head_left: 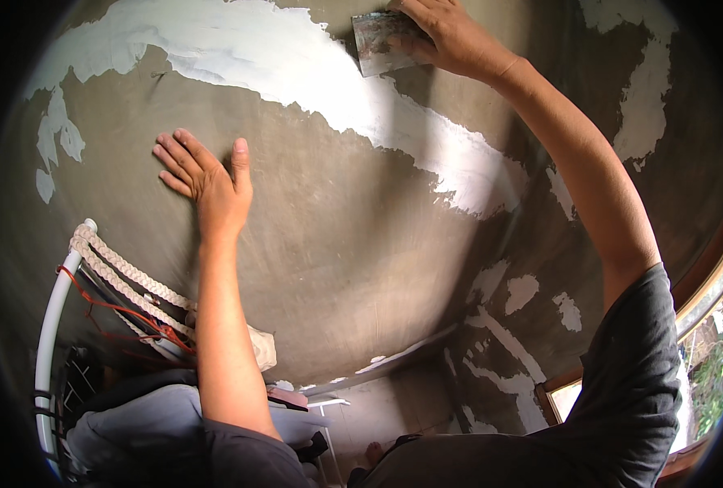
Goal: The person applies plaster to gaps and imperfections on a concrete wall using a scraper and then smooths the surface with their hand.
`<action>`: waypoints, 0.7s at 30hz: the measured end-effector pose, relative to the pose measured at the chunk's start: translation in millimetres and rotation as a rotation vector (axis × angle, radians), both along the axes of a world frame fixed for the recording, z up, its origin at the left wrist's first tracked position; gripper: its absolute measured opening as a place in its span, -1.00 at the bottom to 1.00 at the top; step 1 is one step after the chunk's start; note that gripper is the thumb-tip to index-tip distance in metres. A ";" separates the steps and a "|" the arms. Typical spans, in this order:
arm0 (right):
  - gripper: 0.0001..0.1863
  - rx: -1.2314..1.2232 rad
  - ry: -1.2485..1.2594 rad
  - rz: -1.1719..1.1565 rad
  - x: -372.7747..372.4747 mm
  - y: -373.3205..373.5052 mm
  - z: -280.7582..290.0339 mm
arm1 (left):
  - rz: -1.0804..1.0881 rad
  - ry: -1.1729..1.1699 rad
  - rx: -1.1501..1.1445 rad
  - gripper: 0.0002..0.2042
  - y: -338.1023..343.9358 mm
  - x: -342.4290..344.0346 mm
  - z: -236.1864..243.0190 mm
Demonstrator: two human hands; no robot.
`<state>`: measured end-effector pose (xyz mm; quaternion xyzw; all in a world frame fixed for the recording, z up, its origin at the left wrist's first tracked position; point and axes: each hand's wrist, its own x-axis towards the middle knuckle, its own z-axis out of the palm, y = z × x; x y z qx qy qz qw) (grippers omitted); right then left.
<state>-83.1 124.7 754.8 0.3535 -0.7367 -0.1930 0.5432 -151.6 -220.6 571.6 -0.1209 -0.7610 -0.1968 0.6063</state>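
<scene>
Perhaps, if my right hand (452, 42) tips the scraper (373, 47), its corner could gouge the white filler (239, 53); uneven pressure might leave ridges. Its flat, squarish grey blade looks smeared with whitish and rusty brown residue, and it sits high on the grey-brown wall (321, 228), beside the filler's upper edge. My right fingers are clamped on it; my left hand (217, 193) has 4 fingers slightly apart, thumb spread wide, below the filler.
</scene>
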 end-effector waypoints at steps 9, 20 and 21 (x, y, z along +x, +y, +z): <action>-0.61 -0.005 0.003 -0.014 5.3 8.4 -1.3 | 0.003 0.007 -0.010 -0.06 2.0 0.2 0.1; -0.75 -0.374 -0.393 0.017 54.6 39.7 -118.0 | 0.035 0.003 -0.020 -0.04 -1.5 2.9 0.2; -0.78 -0.354 -0.407 -0.003 64.1 34.9 -123.0 | 0.036 0.003 -0.017 -0.04 -0.7 2.6 -0.3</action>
